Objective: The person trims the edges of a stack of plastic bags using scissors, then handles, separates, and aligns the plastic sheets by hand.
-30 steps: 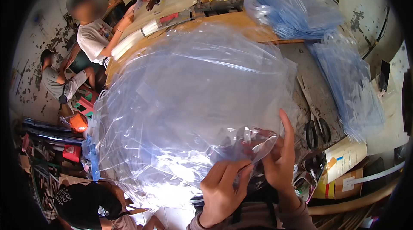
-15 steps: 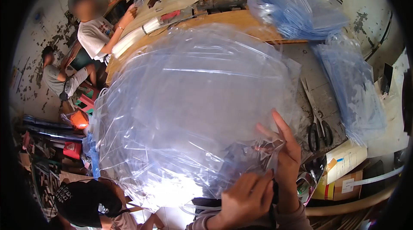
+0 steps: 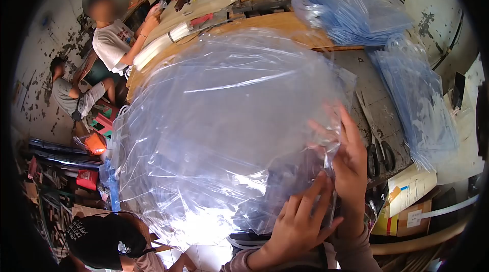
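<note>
Clear plastic sheeting under handling, seen from the head camera. The sheeting lies in a broad, creased, glossy pile over the middle of the worktable, its near edge reaching the wearer's body. At its near right corner, the left hand lays its extended fingers close together against the film's edge, thumb held apart from them. The right hand, just beyond and to the right, has its fingers spread, some showing through the film; whether its thumb pinches the film cannot be told. Just right of the sheeting lie black-handled scissors, blades pointing away from the wearer. Farther right lies a bundle of bluish plastic sheets; a second, fanned stack of bluish plastic occupies the far right. At far left a person in a white T-shirt raises both hands; at near left is a person in a black cap.
</note>
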A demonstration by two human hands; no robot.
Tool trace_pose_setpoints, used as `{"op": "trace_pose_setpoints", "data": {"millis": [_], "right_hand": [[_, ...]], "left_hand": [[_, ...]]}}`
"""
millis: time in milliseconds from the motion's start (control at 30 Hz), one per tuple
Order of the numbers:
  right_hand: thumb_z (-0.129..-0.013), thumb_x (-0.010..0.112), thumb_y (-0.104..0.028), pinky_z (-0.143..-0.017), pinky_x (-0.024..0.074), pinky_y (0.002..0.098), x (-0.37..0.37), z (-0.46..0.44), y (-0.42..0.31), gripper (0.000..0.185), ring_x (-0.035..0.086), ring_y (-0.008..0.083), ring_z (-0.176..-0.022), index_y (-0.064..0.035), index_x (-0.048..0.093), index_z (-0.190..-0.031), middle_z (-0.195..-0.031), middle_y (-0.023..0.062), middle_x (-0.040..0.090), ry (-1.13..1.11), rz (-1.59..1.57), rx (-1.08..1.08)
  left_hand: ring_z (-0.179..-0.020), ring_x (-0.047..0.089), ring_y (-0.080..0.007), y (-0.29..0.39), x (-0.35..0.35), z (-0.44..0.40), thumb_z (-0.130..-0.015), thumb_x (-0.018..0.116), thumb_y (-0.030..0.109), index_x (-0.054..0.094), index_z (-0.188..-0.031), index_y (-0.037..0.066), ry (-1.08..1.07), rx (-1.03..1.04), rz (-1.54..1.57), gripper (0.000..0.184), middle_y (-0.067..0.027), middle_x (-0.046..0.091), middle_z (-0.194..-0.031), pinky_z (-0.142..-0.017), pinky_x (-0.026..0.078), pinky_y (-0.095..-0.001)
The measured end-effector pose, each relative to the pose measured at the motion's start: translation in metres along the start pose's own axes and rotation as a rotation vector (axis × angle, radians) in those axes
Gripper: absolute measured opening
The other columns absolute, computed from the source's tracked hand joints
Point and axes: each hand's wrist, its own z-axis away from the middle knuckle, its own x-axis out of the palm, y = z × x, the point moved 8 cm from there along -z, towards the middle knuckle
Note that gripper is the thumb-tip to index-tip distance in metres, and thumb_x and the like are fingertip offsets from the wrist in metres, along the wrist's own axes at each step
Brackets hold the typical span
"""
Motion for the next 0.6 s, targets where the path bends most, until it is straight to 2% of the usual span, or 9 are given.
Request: {"op": "trace_pose_setpoints", "data": {"millis": [33,133,200,233,300,433,500,567,600], "right_hand": [[-0.081,0.051,-0.002,-0.082,0.0520,0.0361,-0.001,-0.004,0.001,0.069,0.047,0.0349,-0.119,-0.0010,0.018,-0.142,-0.143,0.0226,0.026,0.000,0.001,0.000],[-0.079,0.054,-0.002,-0.083,0.0515,0.0384,0.004,-0.010,0.015,0.073,0.043,0.0351,-0.123,-0.0009,0.017,-0.142,-0.144,0.0225,0.024,-0.071,-0.067,0.068],[-0.068,0.035,0.017,-0.089,0.0486,0.0398,0.001,-0.007,0.022,0.080,0.040,0.0356,-0.125,-0.0021,0.014,-0.143,-0.146,0.0226,0.018,-0.056,-0.089,0.121],[-0.068,0.035,0.017,-0.089,0.0486,0.0398,-0.003,-0.008,0.022,0.080,0.040,0.0356,-0.125,-0.0021,0.014,-0.143,-0.146,0.0226,0.018,-0.055,-0.088,0.120],[-0.070,0.045,0.014,-0.090,0.0472,0.0395,-0.009,-0.006,0.027,0.080,0.039,0.0363,-0.125,-0.0010,0.016,-0.143,-0.145,0.0222,0.021,-0.031,-0.380,0.197],[-0.071,0.053,0.010,-0.091,0.0457,0.0363,-0.012,-0.009,0.013,0.079,0.039,0.0338,-0.126,0.0009,0.019,-0.141,-0.144,0.0219,0.026,0.045,-0.378,0.171],[-0.073,0.052,0.011,-0.092,0.0440,0.0333,-0.013,-0.009,-0.005,0.074,0.038,0.0299,-0.127,0.0031,0.022,-0.140,-0.141,0.0202,0.032,0.116,-0.225,-0.037],[-0.076,0.050,0.012,-0.089,0.0451,0.0310,-0.006,-0.012,-0.002,0.067,0.041,0.0279,-0.126,0.0017,0.027,-0.138,-0.140,0.0191,0.035,0.091,-0.220,-0.020],[-0.076,0.048,0.012,-0.088,0.0458,0.0304,-0.006,-0.011,0.007,0.065,0.044,0.0288,-0.124,0.0008,0.030,-0.137,-0.138,0.0199,0.038,0.076,0.027,-0.031]], "left_hand": [[-0.080,0.057,-0.0221,-0.001,0.001,0.000,-0.076,0.064,0.025,0.051,-0.124,0.001,-0.035,-0.005,-0.028,0.055,-0.0114,0.051,-0.123,-0.064,0.051,-0.0289],[-0.073,0.056,-0.0220,-0.007,0.001,0.000,-0.076,0.060,0.019,0.054,-0.120,0.001,-0.055,-0.001,0.035,0.048,-0.0114,0.055,-0.118,-0.064,0.051,-0.0289],[-0.073,0.057,-0.0210,-0.009,0.000,0.003,-0.075,0.058,0.016,0.056,-0.119,0.002,-0.046,0.003,0.046,0.046,-0.0108,0.057,-0.115,-0.063,0.052,-0.0287],[-0.072,0.058,-0.0199,-0.010,0.001,0.004,-0.075,0.057,0.014,0.057,-0.117,0.002,-0.042,0.008,0.060,0.044,-0.0101,0.058,-0.113,-0.062,0.052,-0.0285],[-0.072,0.059,-0.0190,-0.012,0.003,0.009,-0.074,0.056,0.014,0.058,-0.116,0.003,-0.056,0.033,0.111,0.044,-0.0093,0.059,-0.111,-0.061,0.052,-0.0282],[-0.073,0.061,-0.0178,-0.009,0.001,0.009,-0.072,0.056,0.012,0.059,-0.116,0.006,-0.096,0.080,0.209,0.045,-0.0073,0.060,-0.109,-0.059,0.054,-0.0280],[-0.072,0.060,-0.0170,-0.006,-0.002,0.008,-0.071,0.056,0.012,0.058,-0.115,0.003,-0.105,0.094,0.189,0.045,-0.0068,0.059,-0.107,-0.057,0.053,-0.0273],[-0.071,0.060,-0.0161,-0.002,-0.004,0.007,-0.071,0.056,0.013,0.057,-0.113,0.001,-0.116,0.106,0.169,0.045,-0.0063,0.059,-0.105,-0.054,0.052,-0.0265],[-0.070,0.060,-0.0166,-0.004,-0.003,0.009,-0.069,0.056,0.013,0.057,-0.111,0.002,-0.130,0.056,0.160,0.044,-0.0064,0.058,-0.100,-0.053,0.051,-0.0269]]}}
